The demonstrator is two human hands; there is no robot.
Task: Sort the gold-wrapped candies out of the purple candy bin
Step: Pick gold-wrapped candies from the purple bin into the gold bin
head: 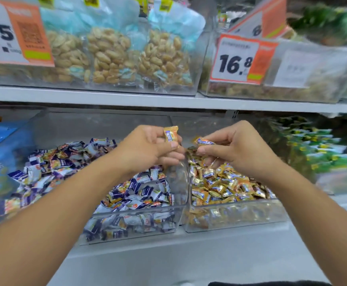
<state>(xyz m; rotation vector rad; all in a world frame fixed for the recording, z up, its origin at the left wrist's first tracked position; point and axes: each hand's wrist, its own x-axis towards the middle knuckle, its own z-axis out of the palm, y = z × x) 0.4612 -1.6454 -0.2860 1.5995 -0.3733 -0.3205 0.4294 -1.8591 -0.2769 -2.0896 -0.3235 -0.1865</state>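
1. Shelving [106, 98] in white runs across the middle of the frame, with a second level at the bottom.
2. Upper bins: a clear bin at upper left holds bags of pale nuts [110, 56]; a price card reading 16.8 [235, 62] hangs on the bin at upper right.
3. Purple candy bin [131, 223], clear-walled, sits at centre left and is filled with purple-and-white wrapped candies [139, 193].
4. Gold candy bin [236, 215], also clear, stands just beside it at centre right, the two walls touching, and is filled with gold-wrapped candies [220, 186].
5. Blue bag [1, 162] lies at the left edge; green packets [323, 149] at the right edge are blurred.
6. Left hand [147, 149], at frame centre above the rear of the purple candy bin, has its fingers curled and pinches one gold candy [171, 134] upright between thumb and forefinger.
7. Right hand [230, 147], above the rear of the gold candy bin, has its fingers curled and pinches a second gold candy [204, 141] at its fingertips.
8. Both hands are near each other over the wall between the bins, fingertips almost meeting.
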